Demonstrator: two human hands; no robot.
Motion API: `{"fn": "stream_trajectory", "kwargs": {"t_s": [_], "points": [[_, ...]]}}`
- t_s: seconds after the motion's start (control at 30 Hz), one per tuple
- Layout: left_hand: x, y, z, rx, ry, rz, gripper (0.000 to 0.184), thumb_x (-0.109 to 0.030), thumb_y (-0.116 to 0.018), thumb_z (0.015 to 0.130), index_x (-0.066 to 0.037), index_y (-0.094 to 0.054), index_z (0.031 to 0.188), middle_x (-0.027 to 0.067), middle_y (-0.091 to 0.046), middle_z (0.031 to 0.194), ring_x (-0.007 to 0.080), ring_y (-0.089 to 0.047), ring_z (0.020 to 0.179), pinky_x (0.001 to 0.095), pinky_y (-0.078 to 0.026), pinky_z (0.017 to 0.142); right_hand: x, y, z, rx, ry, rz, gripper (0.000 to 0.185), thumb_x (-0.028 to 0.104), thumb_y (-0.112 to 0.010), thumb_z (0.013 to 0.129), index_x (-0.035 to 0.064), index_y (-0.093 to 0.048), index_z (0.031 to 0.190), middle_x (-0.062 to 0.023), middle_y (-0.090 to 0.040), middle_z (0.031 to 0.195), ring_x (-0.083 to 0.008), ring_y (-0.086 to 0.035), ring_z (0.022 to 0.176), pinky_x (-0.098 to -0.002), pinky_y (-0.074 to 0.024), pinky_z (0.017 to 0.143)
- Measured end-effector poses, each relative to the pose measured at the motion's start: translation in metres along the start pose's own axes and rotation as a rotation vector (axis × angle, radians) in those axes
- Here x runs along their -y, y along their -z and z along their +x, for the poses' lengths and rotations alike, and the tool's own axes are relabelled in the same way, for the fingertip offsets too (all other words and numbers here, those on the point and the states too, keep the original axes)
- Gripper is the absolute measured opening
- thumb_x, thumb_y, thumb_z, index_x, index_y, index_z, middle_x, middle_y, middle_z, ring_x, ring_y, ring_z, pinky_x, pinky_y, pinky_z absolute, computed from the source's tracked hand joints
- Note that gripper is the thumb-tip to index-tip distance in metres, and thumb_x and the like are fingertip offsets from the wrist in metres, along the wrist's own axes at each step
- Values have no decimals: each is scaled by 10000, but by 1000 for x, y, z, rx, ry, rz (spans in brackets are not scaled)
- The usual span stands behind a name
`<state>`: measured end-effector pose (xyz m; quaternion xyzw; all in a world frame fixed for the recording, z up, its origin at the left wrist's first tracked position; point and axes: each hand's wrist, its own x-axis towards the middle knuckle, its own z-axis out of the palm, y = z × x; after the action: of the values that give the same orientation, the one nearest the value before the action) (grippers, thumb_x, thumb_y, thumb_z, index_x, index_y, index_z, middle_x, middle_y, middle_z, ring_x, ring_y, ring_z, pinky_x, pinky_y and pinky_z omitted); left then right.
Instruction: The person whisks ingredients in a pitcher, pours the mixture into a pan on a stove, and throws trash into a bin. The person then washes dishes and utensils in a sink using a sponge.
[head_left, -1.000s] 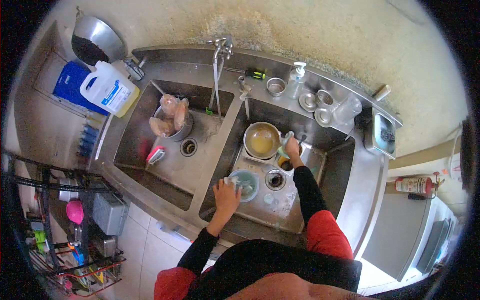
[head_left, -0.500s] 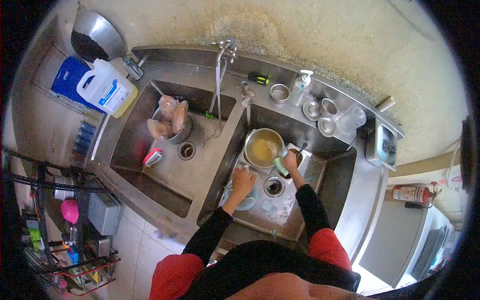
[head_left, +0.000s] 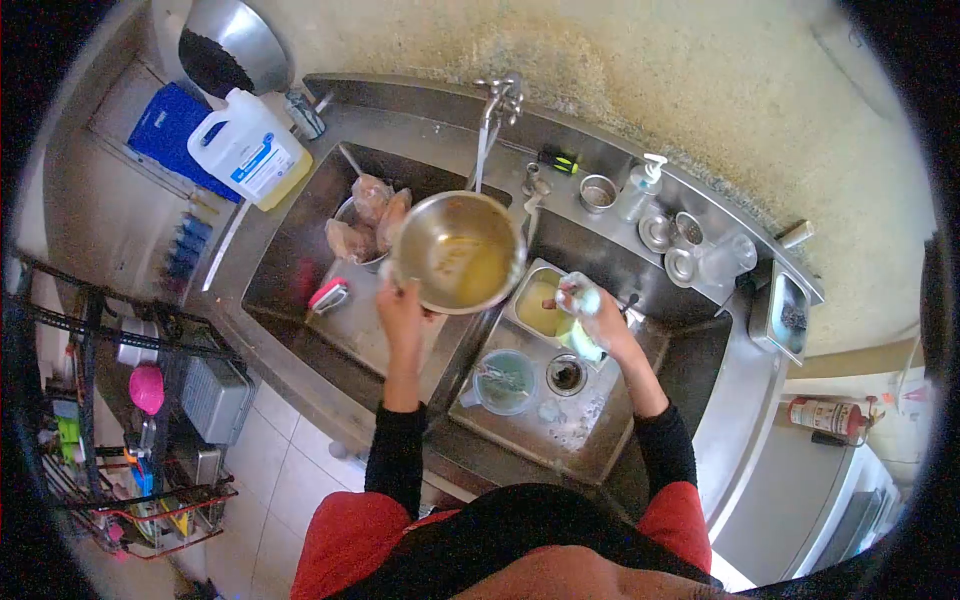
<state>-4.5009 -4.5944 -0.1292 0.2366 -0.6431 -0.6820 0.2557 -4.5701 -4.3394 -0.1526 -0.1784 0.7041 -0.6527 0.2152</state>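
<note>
My left hand grips the near-left rim of a round steel bowl, raised over the divider between the two sinks. The bowl's inside shows a yellowish liquid or film. My right hand is closed around a pale green cloth or sponge; a whitish, shiny piece at its fingers is too blurred to name. Below that hand stands a rectangular steel pan with yellowish liquid. A clear plastic tub of greenish water sits nearer me in the right sink.
Water runs from the tap behind the bowl. Bagged pinkish items fill a pot in the left sink, near a red-and-white brush. A soap pump bottle, small steel dishes and a white jug stand on the ledges.
My left hand has taken hold of the steel bowl and lifted it up and left out of the right sink. The rectangular pan and plastic tub are now uncovered. My right hand has shifted slightly right.
</note>
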Motion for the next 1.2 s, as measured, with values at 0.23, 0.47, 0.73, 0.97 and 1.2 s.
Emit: {"fn": "stream_trajectory", "kwargs": {"t_s": [0.23, 0.47, 0.73, 0.97, 1.2], "points": [[57, 71, 76, 170, 120, 680, 354, -18, -489, 709, 19, -422, 1054, 142, -560, 720, 213, -553, 492, 300, -431, 373, -36, -2, -10, -22, -104, 137, 287, 284, -503, 796, 57, -441, 961, -112, -565, 859, -146, -539, 748, -241, -422, 612], [226, 55, 136, 118, -152, 1013, 359, -104, -516, 681, 62, -418, 984, 247, -533, 758, 395, -522, 722, 425, -418, 597, -73, -4, -35, -153, -273, 317, 295, 239, -502, 796, 26, -443, 993, -71, -545, 820, -171, -552, 774, -252, -429, 676], [364, 32, 166, 146, 218, 238, 506, -195, -601, 680, 43, -386, 1073, 223, -508, 953, 346, -501, 855, 415, -430, 679, -100, -3, -65, -244, -503, 422, 211, 261, -441, 807, 101, -428, 944, -145, -566, 853, -156, -519, 560, -255, -434, 469], [386, 62, 182, 654, 100, 974, 702, -367, -647, 631, 29, -352, 1130, 215, -466, 1047, 317, -508, 872, 385, -424, 739, -117, -1, -67, -289, -621, 424, 213, 253, -434, 801, 107, -425, 957, -152, -566, 867, -165, -520, 544, -265, -439, 449], [404, 37, 144, -164, 666, -298, 548, -428, -435, 772, 42, -407, 1052, 234, -531, 875, 282, -540, 810, 368, -460, 662, -126, -8, -65, -313, -587, 492, 241, 262, -456, 776, 106, -426, 956, -161, -559, 886, -178, -520, 555, -268, -435, 448]]}}
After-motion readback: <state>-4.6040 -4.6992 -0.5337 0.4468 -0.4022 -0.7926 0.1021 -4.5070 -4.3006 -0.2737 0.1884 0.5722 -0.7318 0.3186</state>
